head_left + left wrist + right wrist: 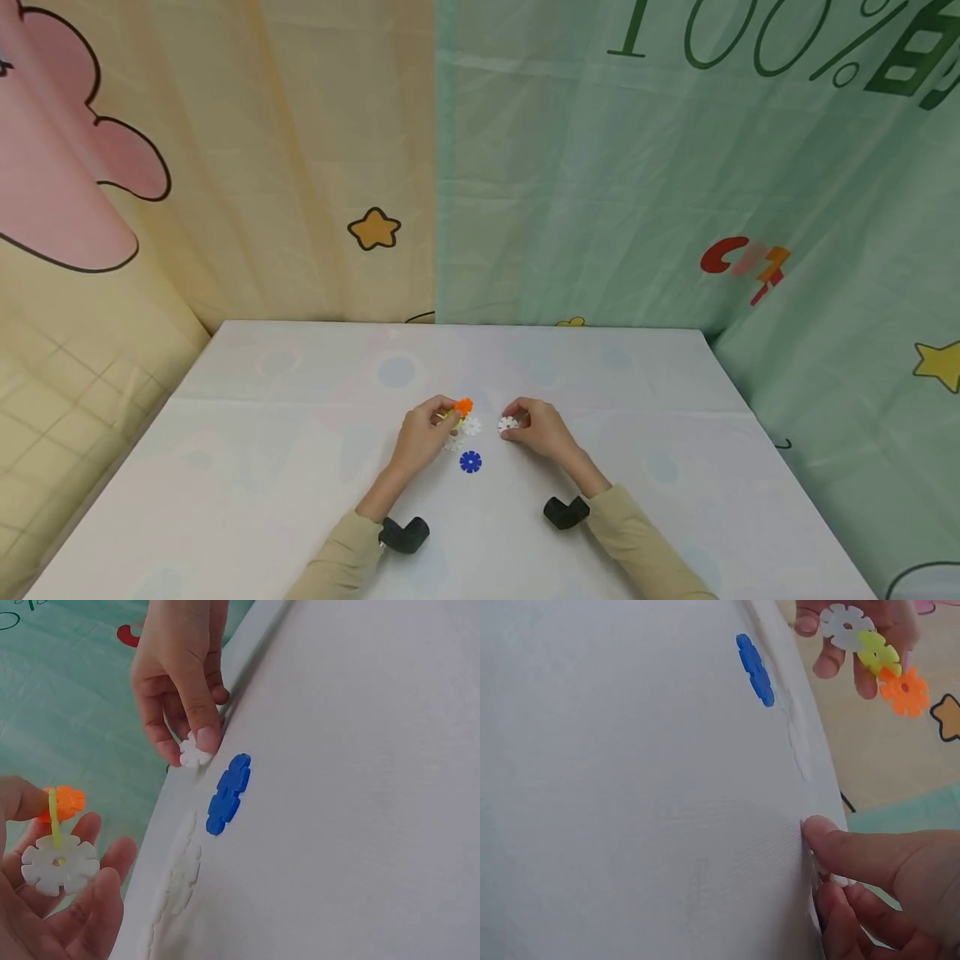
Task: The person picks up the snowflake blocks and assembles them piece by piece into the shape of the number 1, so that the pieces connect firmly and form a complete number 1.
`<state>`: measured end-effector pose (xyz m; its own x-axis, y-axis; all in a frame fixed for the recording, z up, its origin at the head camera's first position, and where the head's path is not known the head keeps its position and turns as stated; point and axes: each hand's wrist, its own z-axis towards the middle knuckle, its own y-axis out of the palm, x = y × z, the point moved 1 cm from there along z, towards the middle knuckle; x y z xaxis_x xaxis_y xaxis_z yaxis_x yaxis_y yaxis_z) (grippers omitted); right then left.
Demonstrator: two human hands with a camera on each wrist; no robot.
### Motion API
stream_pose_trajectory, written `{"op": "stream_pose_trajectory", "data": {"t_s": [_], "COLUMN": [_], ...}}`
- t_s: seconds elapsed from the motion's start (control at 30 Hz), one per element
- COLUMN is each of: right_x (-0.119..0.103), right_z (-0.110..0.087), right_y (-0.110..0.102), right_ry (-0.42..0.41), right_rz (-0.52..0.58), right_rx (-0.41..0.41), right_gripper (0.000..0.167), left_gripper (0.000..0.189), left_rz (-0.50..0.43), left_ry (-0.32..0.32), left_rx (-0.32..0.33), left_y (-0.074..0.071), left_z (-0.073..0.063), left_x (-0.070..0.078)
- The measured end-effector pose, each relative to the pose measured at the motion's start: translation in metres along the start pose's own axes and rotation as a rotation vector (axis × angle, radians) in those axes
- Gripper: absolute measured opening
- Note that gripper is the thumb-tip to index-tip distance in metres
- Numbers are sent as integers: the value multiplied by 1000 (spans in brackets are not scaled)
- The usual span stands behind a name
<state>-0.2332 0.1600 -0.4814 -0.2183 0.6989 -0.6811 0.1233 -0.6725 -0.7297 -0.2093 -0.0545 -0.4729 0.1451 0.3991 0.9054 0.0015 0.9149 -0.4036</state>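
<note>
Disc chain [463, 407], lower centre | left grip [422, 435] pinching it | right grip [545, 430] pinching white disc [508, 423] | I'd pinch lightly, steadily

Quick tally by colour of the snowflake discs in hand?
Orange snowflake disc: 1 (left hand)
Yellow snowflake disc: 1 (left hand)
White snowflake discs: 2 (1 left hand, 1 right hand)
Total: 4
</note>
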Motion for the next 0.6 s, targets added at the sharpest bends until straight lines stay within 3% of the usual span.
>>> {"op": "stream_pose_trajectory", "data": {"t_s": [0.27,0.6], "right_x": [-4,-19], "right_z": [2,7], "right_y": [3,-3], "right_ry": [14,23], "right_rz": [70,306], "right_rx": [70,176], "right_gripper": [15,14], "left_gripper": [16,20], "left_rz": [-96,-3], "left_ry": [-22,6], "left_rx": [-24,-20], "left_y": [-1,4], "left_z": [6,6], "left_x": [4,3]}}
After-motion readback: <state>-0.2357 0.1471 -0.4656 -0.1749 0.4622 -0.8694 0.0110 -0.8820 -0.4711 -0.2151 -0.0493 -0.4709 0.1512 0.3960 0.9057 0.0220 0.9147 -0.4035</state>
